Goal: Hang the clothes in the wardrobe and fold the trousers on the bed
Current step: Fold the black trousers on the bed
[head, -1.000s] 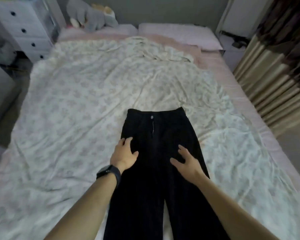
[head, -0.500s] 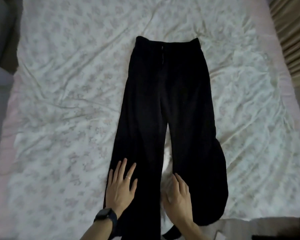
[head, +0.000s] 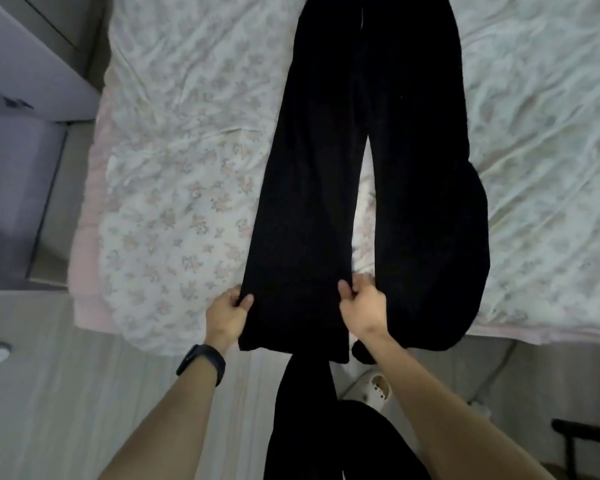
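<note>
Black trousers [head: 326, 150] lie flat and lengthwise on the bed [head: 174, 188], the waist out of view at the top and the hems hanging over the bed's near edge. My left hand [head: 226, 315] pinches the outer edge of the left leg near its hem. My right hand [head: 362, 306] grips the inner edge of that same leg. The right leg [head: 430, 220] lies beside it, its lower part bunched and rounded at the edge of the bed.
The bed has a floral sheet over a pink mattress edge [head: 84, 271]. A grey cabinet [head: 18, 168] stands to the left. Light wooden floor [head: 66, 393] lies below, with a white clog [head: 374, 389], a cable and a dark stand [head: 586, 434] at the right.
My hands slid down from the thighs of the trousers to the left leg's hem and went from flat pressing to gripping its two edges. The view tilted down to the bed's near edge.
</note>
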Tool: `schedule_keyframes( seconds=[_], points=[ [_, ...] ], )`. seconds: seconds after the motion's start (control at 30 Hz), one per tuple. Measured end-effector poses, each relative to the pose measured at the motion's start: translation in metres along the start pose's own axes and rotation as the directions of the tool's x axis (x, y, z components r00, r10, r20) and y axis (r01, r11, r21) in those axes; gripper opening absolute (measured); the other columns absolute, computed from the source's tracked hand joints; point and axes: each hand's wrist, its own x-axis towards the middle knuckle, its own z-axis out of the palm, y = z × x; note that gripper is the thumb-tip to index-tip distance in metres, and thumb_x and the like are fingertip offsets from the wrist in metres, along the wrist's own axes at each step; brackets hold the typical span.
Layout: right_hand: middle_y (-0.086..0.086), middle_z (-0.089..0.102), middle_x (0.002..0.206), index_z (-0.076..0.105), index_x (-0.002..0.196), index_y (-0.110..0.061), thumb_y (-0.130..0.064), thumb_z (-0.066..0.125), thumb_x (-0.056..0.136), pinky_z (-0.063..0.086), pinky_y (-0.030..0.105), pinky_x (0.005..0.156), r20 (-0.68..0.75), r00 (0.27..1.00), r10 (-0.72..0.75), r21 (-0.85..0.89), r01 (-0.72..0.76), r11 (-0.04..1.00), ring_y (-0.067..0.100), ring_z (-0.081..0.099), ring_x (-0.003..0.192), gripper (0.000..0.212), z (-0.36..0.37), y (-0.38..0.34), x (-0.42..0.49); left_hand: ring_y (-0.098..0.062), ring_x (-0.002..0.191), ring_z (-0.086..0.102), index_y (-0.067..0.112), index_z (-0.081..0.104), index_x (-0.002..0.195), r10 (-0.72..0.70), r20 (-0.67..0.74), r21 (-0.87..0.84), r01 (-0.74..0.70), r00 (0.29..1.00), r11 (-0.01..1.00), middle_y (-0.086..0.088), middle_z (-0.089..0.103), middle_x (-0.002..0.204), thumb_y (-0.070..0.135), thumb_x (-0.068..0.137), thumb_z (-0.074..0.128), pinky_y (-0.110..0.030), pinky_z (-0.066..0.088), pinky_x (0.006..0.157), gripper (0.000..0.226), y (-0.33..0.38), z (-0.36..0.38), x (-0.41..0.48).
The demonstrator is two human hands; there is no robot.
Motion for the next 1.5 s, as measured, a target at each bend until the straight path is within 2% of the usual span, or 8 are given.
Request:
schedule_keyframes(
  seconds=[0.13, 0.33, 0.53, 0.7, 0.97, 1.2, 1.4, 1.5],
  points=[
    [-0.002, 0.053, 0.067, 0.049, 0.086, -0.015, -0.035, 0.051, 0.104, 0.037, 0.018, 0.048, -0.109, 0.986, 0.127, 0.204, -0.103, 0.973, 0.011, 0.05, 0.055, 0.027, 0.004, 0.024, -0.021, -0.016, 0.093, 0.061, 0.022, 0.068, 0.107, 0.051, -0.021, 0.047, -0.05, 0.999, 0.998, 0.005, 0.067, 0.094, 0.026, 0.1, 0.06, -0.027, 0.041, 0.081, 0.012, -0.005, -0.011, -0.002],
    [-0.003, 0.064, 0.097, 0.049, 0.119, -0.02, -0.051, 0.061, 0.095, 0.047, 0.027, 0.063, -0.056, 0.992, 0.109, 0.151, -0.1, 0.984, 0.017, 0.064, 0.082, 0.042, 0.034, 0.039, -0.042, -0.021, 0.109, 0.063, 0.028, 0.062, 0.122, -0.046, 0.305, -0.147, 0.095, 0.951, 0.985, 0.0, 0.069, 0.12, 0.036, 0.091, 0.062, -0.041, 0.049, 0.101, 0.032, -0.029, -0.002, 0.0],
    [-0.001, 0.054, 0.122, 0.048, 0.125, -0.017, -0.025, 0.065, 0.097, 0.041, 0.011, 0.063, -0.223, 0.97, 0.093, 0.164, -0.057, 0.985, 0.005, 0.059, 0.072, 0.033, 0.06, 0.061, -0.084, -0.02, 0.101, 0.063, 0.025, 0.068, 0.122, -0.128, 0.415, -0.359, 0.291, 0.901, 0.887, -0.003, 0.07, 0.114, 0.043, 0.101, 0.045, -0.03, 0.049, 0.076, 0.036, -0.047, -0.002, -0.002],
    [0.002, 0.052, 0.131, 0.055, 0.129, -0.014, -0.034, 0.062, 0.099, 0.038, 0.018, 0.071, -0.247, 0.953, 0.175, 0.186, -0.131, 0.974, 0.008, 0.054, 0.081, 0.037, 0.07, 0.059, -0.085, -0.005, 0.067, 0.053, 0.025, 0.072, 0.122, -0.015, 0.509, -0.256, 0.168, 0.86, 0.952, 0.011, 0.062, 0.076, 0.028, 0.094, 0.065, -0.024, 0.033, 0.062, 0.029, -0.046, -0.009, -0.002],
    [0.002, 0.066, 0.107, 0.059, 0.109, -0.017, -0.037, 0.059, 0.099, 0.051, 0.038, 0.078, -0.29, 0.922, 0.258, 0.138, -0.226, 0.964, 0.024, 0.063, 0.094, 0.023, 0.069, 0.054, -0.06, -0.001, 0.062, 0.064, 0.021, 0.074, 0.113, 0.156, 0.514, -0.241, -0.033, 0.844, 0.97, 0.002, 0.074, 0.106, 0.031, 0.097, 0.067, -0.016, 0.037, 0.05, 0.02, -0.033, -0.005, -0.009],
    [-0.009, 0.067, 0.098, 0.067, 0.109, -0.021, -0.036, 0.052, 0.102, 0.052, 0.034, 0.08, -0.353, 0.919, 0.177, 0.199, -0.111, 0.974, 0.013, 0.063, 0.091, 0.022, 0.059, 0.067, -0.071, -0.006, 0.101, 0.068, 0.024, 0.077, 0.103, 0.209, 0.451, -0.292, -0.078, 0.868, 0.953, 0.014, 0.071, 0.111, 0.047, 0.098, 0.061, -0.017, 0.049, 0.089, 0.028, -0.02, 0.016, -0.021],
    [-0.013, 0.064, 0.087, 0.055, 0.105, -0.025, -0.04, 0.047, 0.104, 0.06, 0.044, 0.076, -0.33, 0.929, 0.17, 0.206, -0.104, 0.973, 0.019, 0.07, 0.081, 0.018, 0.053, 0.072, -0.07, -0.013, 0.107, 0.065, 0.019, 0.063, 0.126, 0.148, 0.486, -0.045, -0.145, 0.861, 0.988, 0.005, 0.069, 0.117, 0.034, 0.094, 0.068, -0.024, 0.051, 0.092, 0.036, -0.058, 0.031, -0.028],
    [-0.001, 0.066, 0.089, 0.052, 0.105, -0.022, -0.038, 0.045, 0.105, 0.059, 0.049, 0.077, -0.365, 0.907, 0.21, 0.198, -0.145, 0.969, 0.024, 0.069, 0.081, 0.018, 0.045, 0.08, -0.062, -0.014, 0.108, 0.067, 0.017, 0.065, 0.125, 0.102, 0.479, -0.114, -0.053, 0.872, 0.992, 0.001, 0.07, 0.119, 0.029, 0.094, 0.071, -0.028, 0.052, 0.098, 0.034, -0.077, 0.02, -0.026]
  ],
)
